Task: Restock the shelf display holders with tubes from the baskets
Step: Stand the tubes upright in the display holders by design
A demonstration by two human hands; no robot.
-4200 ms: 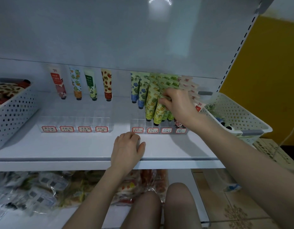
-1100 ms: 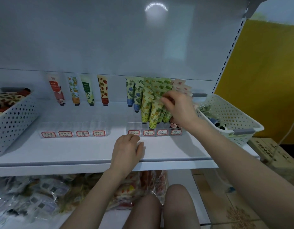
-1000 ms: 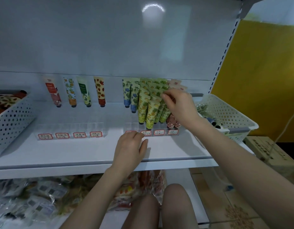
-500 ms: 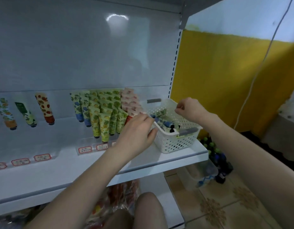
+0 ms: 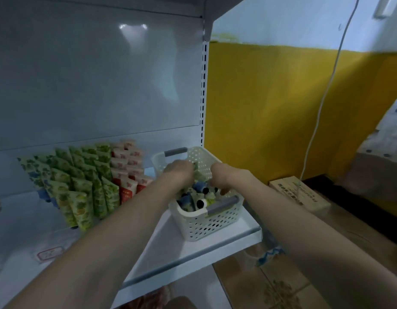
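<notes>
- Both forearms reach forward over the white shelf (image 5: 193, 248) into the perforated white basket (image 5: 212, 221) at its right end.
- The left hand (image 5: 179, 171) sits inside the basket with curled fingers touching a green-patterned tube (image 5: 198, 172); whether it grips the tube cannot be told.
- The right hand (image 5: 221, 177) dips in just beside it, its fingers hidden among the loose tubes (image 5: 198, 200), so its hold cannot be told.
- To the left of the hands, rows of green tubes (image 5: 81, 188) and red-and-cream tubes (image 5: 128, 175) stand packed in the display.
- Right of the hands, a wooden box (image 5: 299, 194) lies by the yellow wall (image 5: 271, 112).
</notes>
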